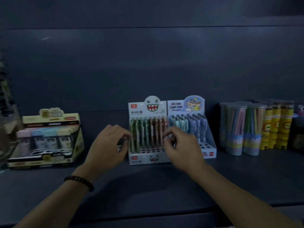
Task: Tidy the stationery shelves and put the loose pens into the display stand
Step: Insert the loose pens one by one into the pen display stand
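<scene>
Left hand: our left hand (107, 145) sits just beside the left wall of the monster-face display stand (143, 159). Its fingers curl round something pale that we take for a loose pen (120, 146), though blur keeps us from being sure.
Right hand: our right hand (182, 145) hangs over the stand's right front corner with thumb and forefinger drawn together. We cannot tell whether they pinch a pen.
Why held so: we judge that one hand keeps the supply close to the stand while the other feeds the holes, so each trip is short.
Task's thing: the standing pens (148, 130) fill the rear rows. The empty holes (150, 150) lie in the front rows nearest us, where a pen can drop in without reaching over the others.
Right side: the cartoon pen stand (209, 150) touches the monster-face stand, so we have no room to slide it that way. Clear tubs of coloured pencils (235, 132) stand further right.
Open room: the shelf (148, 191) runs free from the stand to its front edge. A wide gap separates the stand from the tilted box of pastel items (47, 142) on the left.
Risk: we think a wrist could brush the standing pens.
</scene>
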